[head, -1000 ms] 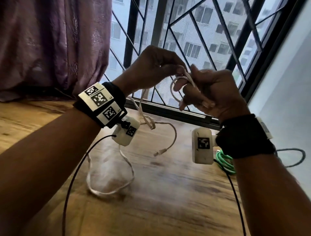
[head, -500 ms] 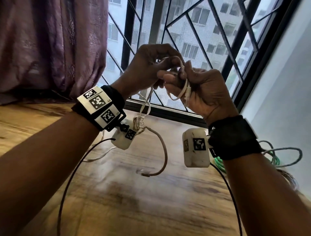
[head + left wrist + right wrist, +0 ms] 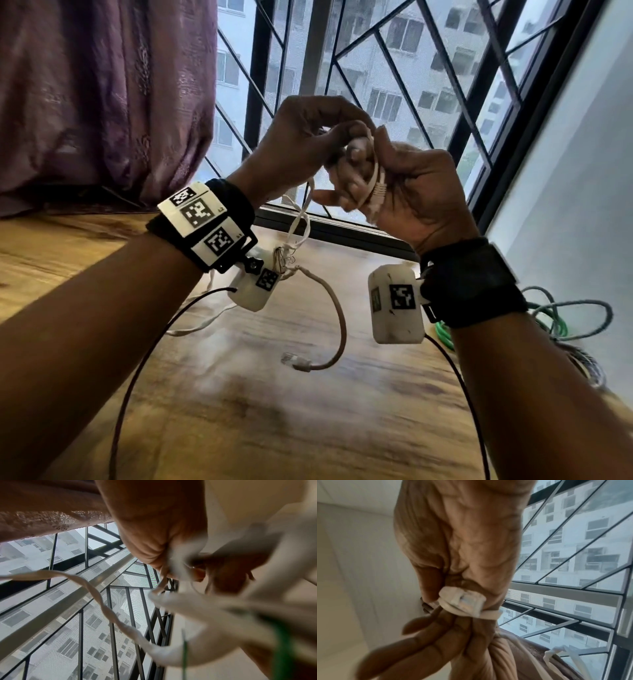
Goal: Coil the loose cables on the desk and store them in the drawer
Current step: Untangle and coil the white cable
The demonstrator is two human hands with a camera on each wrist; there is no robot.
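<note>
White cable [image 3: 337, 325] lifted higher; plug [image 3: 462, 603] palm-side.

Head view downward, wrist views upward, close

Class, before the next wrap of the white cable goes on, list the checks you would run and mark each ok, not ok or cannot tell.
1. Right hand grips the wound loops of the white cable: ok.
2. Plug at the coil's start is trapped against the right palm: ok.
3. Left hand pinches the cable to feed the next turn: ok.
4. Hanging tail is free of snags: not ok, a frayed knot sits under the left wrist.
5. Loose end plug is clear of the desk: cannot tell.
6. Drawer is open and ready: cannot tell, none in view.
</note>
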